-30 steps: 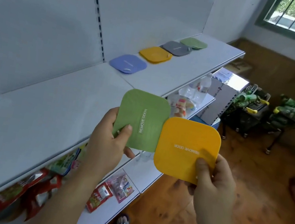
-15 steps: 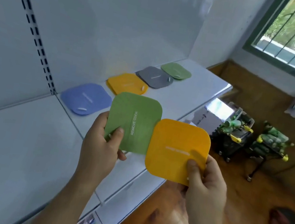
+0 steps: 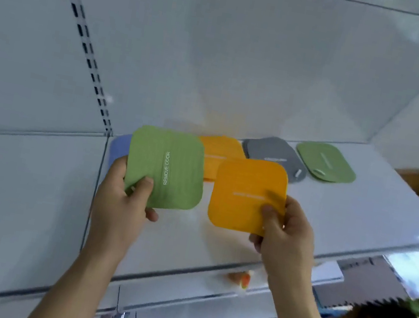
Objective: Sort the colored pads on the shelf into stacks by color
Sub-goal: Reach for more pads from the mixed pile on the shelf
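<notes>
Two pads are held over the shelf (image 3: 347,211): the left hand (image 3: 122,199) pinches the green pad (image 3: 166,169), the right hand (image 3: 284,233) the orange pad (image 3: 248,193). Each should be lowered squarely onto its matching stack at the back edge.

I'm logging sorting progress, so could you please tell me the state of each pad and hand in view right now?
Left hand: grips the held green pad.
Held green pad: in the air above the shelf, label facing the camera.
Right hand: pinches the held orange pad.
Held orange pad: in the air, flat side toward the camera.
Shelf orange pad: lying flat, partly hidden.
Grey pad: lying flat.
Shelf green pad: lying flat.
Blue pad: mostly hidden.
</notes>
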Demonstrator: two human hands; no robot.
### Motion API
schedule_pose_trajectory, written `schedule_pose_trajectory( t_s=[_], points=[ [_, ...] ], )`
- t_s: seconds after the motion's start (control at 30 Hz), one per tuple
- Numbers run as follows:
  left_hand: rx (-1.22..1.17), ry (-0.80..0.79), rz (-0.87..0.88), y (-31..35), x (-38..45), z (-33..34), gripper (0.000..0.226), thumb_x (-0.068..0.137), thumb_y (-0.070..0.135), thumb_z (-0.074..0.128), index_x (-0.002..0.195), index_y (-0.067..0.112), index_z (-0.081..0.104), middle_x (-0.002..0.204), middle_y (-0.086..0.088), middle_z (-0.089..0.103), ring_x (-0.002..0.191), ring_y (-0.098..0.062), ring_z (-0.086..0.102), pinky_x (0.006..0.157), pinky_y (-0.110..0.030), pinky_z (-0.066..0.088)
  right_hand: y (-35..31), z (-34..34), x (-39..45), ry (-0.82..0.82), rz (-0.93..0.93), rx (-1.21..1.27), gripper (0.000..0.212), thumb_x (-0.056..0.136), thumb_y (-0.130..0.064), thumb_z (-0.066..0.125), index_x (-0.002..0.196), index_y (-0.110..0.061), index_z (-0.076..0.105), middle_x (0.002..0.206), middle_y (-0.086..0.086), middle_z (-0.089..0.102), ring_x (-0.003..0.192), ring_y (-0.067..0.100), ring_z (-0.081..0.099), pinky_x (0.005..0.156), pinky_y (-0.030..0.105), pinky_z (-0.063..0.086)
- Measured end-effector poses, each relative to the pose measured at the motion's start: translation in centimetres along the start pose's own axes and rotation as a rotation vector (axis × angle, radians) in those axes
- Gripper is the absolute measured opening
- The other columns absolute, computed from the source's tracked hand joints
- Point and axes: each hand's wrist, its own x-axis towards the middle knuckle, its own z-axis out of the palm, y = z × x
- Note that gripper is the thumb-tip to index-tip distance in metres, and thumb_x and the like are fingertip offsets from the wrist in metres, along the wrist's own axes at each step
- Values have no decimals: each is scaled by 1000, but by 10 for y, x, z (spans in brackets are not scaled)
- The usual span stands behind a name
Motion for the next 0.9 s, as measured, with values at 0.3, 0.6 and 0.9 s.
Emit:
schedule_pose_trajectory(
  t_s=[0.3,0.6,0.9],
  points=[
    [32,206,-34,2,-19,-13,36,102,1,56,107,35,63,93,12,73,51,-12,62,56,-58,57,-22,63,98,-198,-199,-337,30,103,-22,49,132,-25,57,90,8,72,74,29,71,66,35,49],
    [-7,183,-24,4,-7,-1,29,102,4,56,112,31,62,95,9,72,46,-26,61,54,-45,56,-9,68,94,-133,-280,-886,74,98,-51,59,159,-28,26,148,9,39,103,43,65,69,39,39],
    [-130,26,-36,2,6,64,24,101,1,58,112,22,64,92,7,72,50,-13,61,52,-51,56,42,-10,37,-133,-704,-955,23,97,-34,59,112,-22,71,133,2,65,120,35,57,94,46,50]
  ],
)
